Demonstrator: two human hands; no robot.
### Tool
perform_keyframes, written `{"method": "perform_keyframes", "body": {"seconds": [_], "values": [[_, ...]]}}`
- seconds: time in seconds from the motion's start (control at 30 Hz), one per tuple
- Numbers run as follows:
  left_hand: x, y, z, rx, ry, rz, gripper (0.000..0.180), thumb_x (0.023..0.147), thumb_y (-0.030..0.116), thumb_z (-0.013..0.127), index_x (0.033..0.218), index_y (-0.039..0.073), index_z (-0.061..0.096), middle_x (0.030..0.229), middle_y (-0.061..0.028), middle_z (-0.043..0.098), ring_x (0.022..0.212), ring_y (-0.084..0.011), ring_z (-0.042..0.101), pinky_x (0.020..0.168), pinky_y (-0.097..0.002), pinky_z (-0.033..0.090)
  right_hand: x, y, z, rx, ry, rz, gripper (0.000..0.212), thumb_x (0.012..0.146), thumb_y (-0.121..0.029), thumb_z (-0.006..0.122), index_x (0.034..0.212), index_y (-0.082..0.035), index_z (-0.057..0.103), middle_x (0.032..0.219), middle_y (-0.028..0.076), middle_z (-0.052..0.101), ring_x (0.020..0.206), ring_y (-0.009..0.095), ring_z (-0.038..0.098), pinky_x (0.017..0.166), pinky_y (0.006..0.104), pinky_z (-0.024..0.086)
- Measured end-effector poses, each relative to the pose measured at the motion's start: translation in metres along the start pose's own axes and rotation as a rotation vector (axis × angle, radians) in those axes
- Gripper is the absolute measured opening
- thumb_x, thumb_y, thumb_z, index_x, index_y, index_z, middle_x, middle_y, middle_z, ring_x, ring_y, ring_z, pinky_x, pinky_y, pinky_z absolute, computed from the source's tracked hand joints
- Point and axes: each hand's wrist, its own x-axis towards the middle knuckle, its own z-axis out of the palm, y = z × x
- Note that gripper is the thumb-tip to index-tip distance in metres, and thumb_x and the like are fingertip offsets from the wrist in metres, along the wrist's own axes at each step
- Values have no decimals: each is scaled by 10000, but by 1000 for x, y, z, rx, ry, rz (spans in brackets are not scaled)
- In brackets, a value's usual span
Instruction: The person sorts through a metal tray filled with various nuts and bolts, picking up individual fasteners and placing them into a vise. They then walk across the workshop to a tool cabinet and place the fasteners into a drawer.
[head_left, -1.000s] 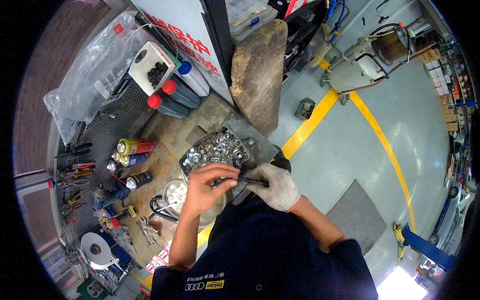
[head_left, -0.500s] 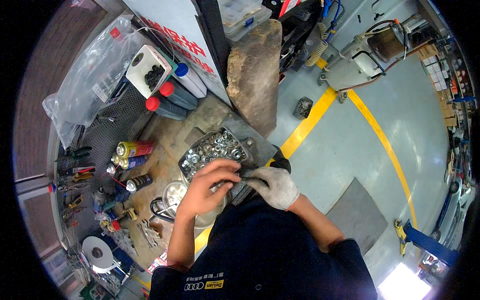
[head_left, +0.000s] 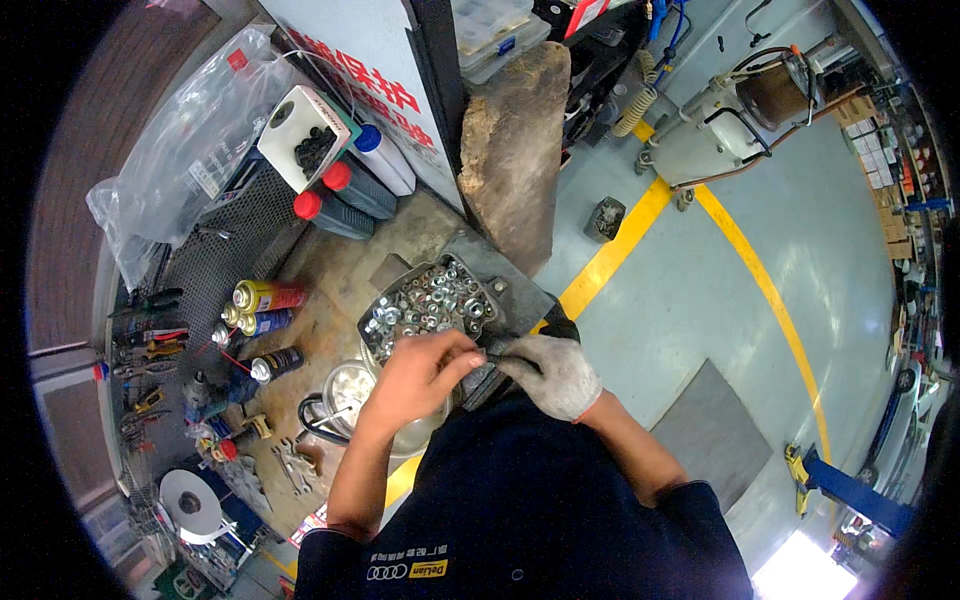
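Note:
My bare left hand [head_left: 418, 372] is at the near edge of a bin of metal nuts [head_left: 430, 300], its thumb and fingers pinched together. Close beside it on the right, my right hand [head_left: 552, 375] wears a whitish work glove, its fingers also closed. Between the two sets of fingertips is something small and dark, too small to make out. The bin sits on the workbench [head_left: 335, 250] and is heaped with silvery nuts, a few of them rusty-looking. Left of the bin's near end, partly behind my left forearm, stand round clear containers [head_left: 350, 385].
Spray cans [head_left: 270, 297] and wrenches [head_left: 295, 465] lie on the bench to the left. Bottles with red caps [head_left: 335, 215] and an open box of black parts [head_left: 310, 140] are farther back. A small bin [head_left: 605, 220] stands on the floor at right, near a wheeled tank [head_left: 700, 150].
My left hand's fingers have drawn together and turned down toward my right hand's fingertips. The right hand stays nearly in place. The view has shifted slightly.

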Motion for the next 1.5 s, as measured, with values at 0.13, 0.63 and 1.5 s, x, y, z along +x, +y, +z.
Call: {"method": "perform_keyframes", "body": {"seconds": [0.13,0.63,1.5], "values": [[4,0,0,-40,96,427,262,846,-9,813,1095,47,758,1235,-121,704,1050,-282,725,913,-407,582,0,1,-1,35,14,3,298,1001,-329,698,1089,-48,744,1033,195,739,972,412,715,844,478,571],[5,-5,8,264,17,168,283,906,94,819,1163,53,707,955,-81,709,899,-265,717,845,-366,578,0,3,-3,13,-9,-15,298,996,-329,700,1076,-45,742,1020,188,738,970,411,712,843,478,573],[8,17,12,65,24,3,342,894,26,776,1225,57,695,1167,-136,719,1013,-261,721,900,-381,578,-5,-3,-21,49,-31,12,244,1016,-228,632,1113,-28,731,1062,220,737,1017,425,706,899,494,569]]}}
